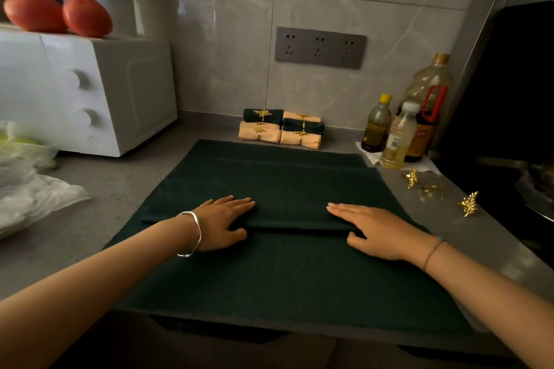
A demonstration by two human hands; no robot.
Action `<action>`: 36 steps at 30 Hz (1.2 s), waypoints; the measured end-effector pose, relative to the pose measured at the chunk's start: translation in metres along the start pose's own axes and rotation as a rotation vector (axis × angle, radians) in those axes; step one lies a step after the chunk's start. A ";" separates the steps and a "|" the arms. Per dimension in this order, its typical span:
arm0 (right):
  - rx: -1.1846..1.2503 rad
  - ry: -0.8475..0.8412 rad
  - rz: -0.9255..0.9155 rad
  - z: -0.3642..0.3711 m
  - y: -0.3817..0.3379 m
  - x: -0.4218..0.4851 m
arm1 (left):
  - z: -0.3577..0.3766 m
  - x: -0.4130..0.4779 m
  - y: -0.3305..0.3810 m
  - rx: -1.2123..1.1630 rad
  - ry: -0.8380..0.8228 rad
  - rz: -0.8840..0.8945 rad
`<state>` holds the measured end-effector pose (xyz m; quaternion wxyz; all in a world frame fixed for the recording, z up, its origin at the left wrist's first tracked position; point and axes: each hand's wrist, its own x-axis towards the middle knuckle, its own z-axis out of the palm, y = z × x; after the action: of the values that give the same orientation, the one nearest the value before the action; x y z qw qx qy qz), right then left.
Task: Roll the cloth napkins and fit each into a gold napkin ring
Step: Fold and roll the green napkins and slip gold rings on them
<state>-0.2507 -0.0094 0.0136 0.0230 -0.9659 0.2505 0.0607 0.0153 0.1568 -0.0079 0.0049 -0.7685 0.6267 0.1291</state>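
Note:
A dark green cloth napkin [287, 272] lies spread on the grey counter, its far part folded toward me into a flap whose edge runs between my hands. My left hand [223, 223] lies flat on the flap's left end, fingers straight, thumb at the fold edge. My right hand [376, 231] lies flat on the right end in the same way. Three loose gold leaf napkin rings [412, 177] [431, 189] [469, 204] lie on the counter to the right. Several rolled napkins [280, 128], green and peach, each in a gold ring, are stacked against the back wall.
A white microwave [90, 90] with two tomatoes [57, 13] on top stands at the left. Plastic bags [27, 177] lie at the left edge. Oil bottles [404, 129] stand at the back right, a dark stove [509, 129] beyond them. The napkin overhangs the counter's front edge.

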 end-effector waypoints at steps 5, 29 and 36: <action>0.011 -0.004 0.042 0.001 0.011 0.003 | -0.008 0.002 0.000 0.101 0.038 -0.008; 0.388 -0.015 0.094 -0.041 0.063 0.007 | -0.070 0.023 -0.018 -0.219 0.010 0.054; 0.351 0.007 0.161 -0.030 0.070 0.051 | -0.058 0.073 -0.029 -0.207 0.027 -0.085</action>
<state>-0.2376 -0.0967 0.0361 0.1853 -0.9241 0.3339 0.0143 0.0680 0.0829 0.0285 -0.0776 -0.7923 0.5771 0.1822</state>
